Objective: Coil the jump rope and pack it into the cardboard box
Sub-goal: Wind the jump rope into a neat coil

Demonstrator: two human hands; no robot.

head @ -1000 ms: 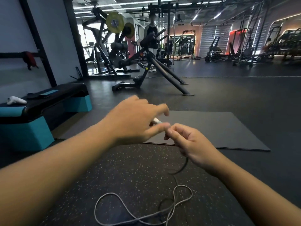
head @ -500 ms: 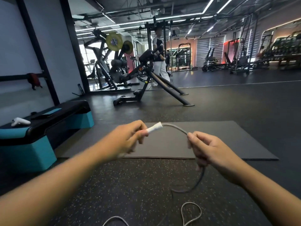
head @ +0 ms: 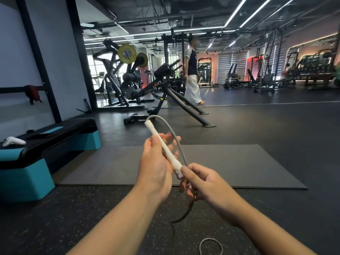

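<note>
The jump rope's white handle (head: pixel 164 147) lies slanted across my left hand (head: pixel 156 168), its tip pointing up and away. Its grey cord (head: pixel 176 138) arcs from that tip back down to my right hand (head: pixel 202 183), which pinches the cord beside the handle's lower end. Below my right hand the cord hangs to the floor, where a small loop (head: pixel 211 246) lies. My left fingers lie nearly straight under the handle. No cardboard box is in view.
A grey exercise mat (head: pixel 239 162) lies on the speckled floor ahead. A teal and black step platform (head: pixel 46 144) with a white controller (head: pixel 13 141) stands at the left. Gym machines (head: pixel 161 85) and a walking person (head: pixel 192 74) are farther back.
My left hand turned palm up and the handle now lies along it, tip raised. My right hand came in close to the handle's lower end. The view tilted upward.
</note>
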